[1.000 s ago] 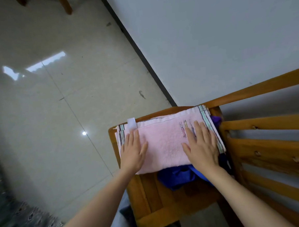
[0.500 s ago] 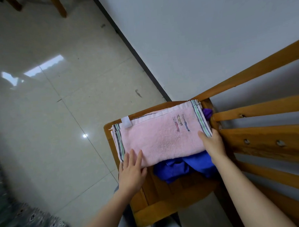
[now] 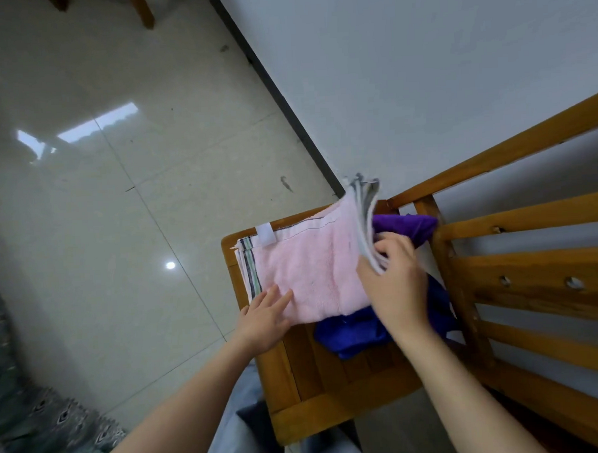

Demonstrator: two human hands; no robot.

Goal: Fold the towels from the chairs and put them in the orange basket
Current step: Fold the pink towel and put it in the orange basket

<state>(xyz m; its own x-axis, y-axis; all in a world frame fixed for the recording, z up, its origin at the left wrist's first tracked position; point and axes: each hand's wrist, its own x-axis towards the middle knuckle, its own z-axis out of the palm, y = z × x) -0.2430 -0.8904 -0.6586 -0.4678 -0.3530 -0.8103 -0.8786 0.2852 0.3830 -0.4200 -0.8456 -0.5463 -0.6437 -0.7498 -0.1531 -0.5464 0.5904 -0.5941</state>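
Nearest, the person's grey-clad legs [image 3: 242, 441] stand against the near rail of the wooden chair [image 3: 298, 390]. The seat serves as the folding surface, and its slatted back rises on the right.

The left hand [image 3: 264, 318] lies flat on the near left corner of the pink towel [image 3: 310, 273]. Its fingers are straight and spread, pressing down and grasping nothing. I judge it is there as an anchor, so the cloth does not slide while the other end is turned over.

Just right of it, a blue towel [image 3: 350, 333] lies bunched on the seat, partly under the pink one and waiting its turn.

The right hand [image 3: 396, 283] has its thumb and fingers curled round the pink towel's right end, pinching several layers together. That striped end is raised off the seat and stands nearly upright, its edge pointing up and away towards the wall. This looks like the start of a fold that brings the right end over to the left.

The pink towel's long axis runs left to right across the far part of the seat. Its left striped end lies flat at the seat's left edge, with a white loop tag at the far left corner. A purple towel [image 3: 407, 226] shows beyond the lifted end, against the chair back.

Farther off are the glossy tiled floor [image 3: 116, 165] and the pale wall [image 3: 421, 67]. The orange basket is not in view, so putting the towel away seems some way off.
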